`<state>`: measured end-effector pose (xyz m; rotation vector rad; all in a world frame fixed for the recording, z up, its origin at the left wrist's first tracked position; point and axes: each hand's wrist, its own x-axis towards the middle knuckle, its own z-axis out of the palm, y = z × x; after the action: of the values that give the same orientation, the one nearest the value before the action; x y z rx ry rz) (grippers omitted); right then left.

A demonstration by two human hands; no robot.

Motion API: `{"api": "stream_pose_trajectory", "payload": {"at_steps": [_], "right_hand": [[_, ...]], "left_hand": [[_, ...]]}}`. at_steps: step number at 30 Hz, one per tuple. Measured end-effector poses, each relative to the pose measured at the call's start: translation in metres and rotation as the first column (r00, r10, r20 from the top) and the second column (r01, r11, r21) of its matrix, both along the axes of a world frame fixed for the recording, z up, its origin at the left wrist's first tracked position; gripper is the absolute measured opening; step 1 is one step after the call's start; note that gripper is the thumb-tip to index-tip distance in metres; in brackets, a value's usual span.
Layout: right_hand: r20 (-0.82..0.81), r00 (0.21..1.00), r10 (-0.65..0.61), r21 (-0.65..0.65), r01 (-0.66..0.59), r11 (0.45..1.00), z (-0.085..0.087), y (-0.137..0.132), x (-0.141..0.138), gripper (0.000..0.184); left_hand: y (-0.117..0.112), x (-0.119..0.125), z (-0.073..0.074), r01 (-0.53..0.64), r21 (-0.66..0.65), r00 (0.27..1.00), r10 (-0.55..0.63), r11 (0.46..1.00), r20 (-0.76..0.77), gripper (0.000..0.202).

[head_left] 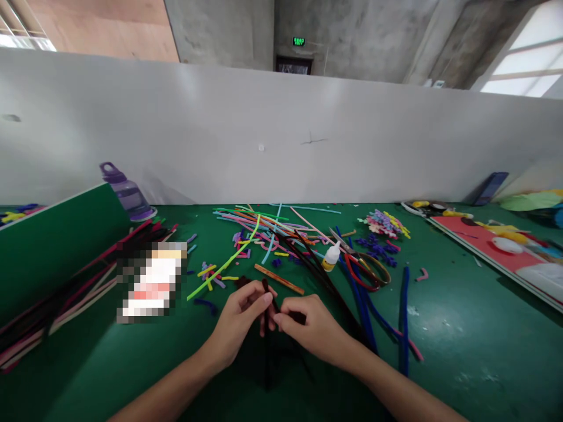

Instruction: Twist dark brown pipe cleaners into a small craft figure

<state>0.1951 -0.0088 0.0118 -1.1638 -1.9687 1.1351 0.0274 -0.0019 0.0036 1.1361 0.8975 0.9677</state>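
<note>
head view: l hand (241,313) & r hand (310,322) were close tog. at lower ctr over the flat green surface (475,334). l fingers pinched a thin dark fuzzy stem (268,366), btwn the hands, lower end twd the wearer. r fingers pinched a dark fuzzy strand (299,317) just beside; couldn't tell if same pc. flat orange-brown stick (279,279) lay just beyond. past r hand: small white squeeze bottle w/ yellow label (331,258), metal scissors w/ red handle (350,252), long blue fuzzy stems (404,322). multicolored fuzzy stems (240,251) were scattered farther back, nr the white wall (211,135).
</note>
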Motion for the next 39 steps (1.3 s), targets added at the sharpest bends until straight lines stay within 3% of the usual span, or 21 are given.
{"api": "stream_pose_trajectory", "payload": {"at_steps": [11,17,28,34,39], "right_hand": [[0.029,0.999,0.044,-0.021,-0.044,0.999,0.012,0.002,0.01,0.028],[0.067,0.992,0.111,-0.046,-0.108,0.993,0.005,0.002,0.008,0.024],[0.172,0.984,0.048,0.295,-0.098,0.95,0.012,0.004,0.019,0.021],[0.144,0.989,0.03,0.387,-0.084,0.918,0.009,0.006,0.02,0.017],[0.108,0.993,-0.056,0.448,0.002,0.894,0.004,0.008,0.02,0.01]], "left_hand": [[0.003,-0.003,-0.006,0.014,-0.028,1.0,-0.014,1.0,-0.013,0.031],[0.0,-0.003,-0.004,0.181,0.05,0.975,-0.173,0.982,-0.136,0.029],[-0.002,-0.003,0.003,0.242,0.062,0.958,-0.228,0.968,-0.173,0.028],[0.0,-0.002,0.0,0.215,0.043,0.97,-0.208,0.976,-0.127,0.025],[-0.001,0.001,0.0,0.174,0.055,0.977,-0.165,0.983,-0.136,0.025]]}}
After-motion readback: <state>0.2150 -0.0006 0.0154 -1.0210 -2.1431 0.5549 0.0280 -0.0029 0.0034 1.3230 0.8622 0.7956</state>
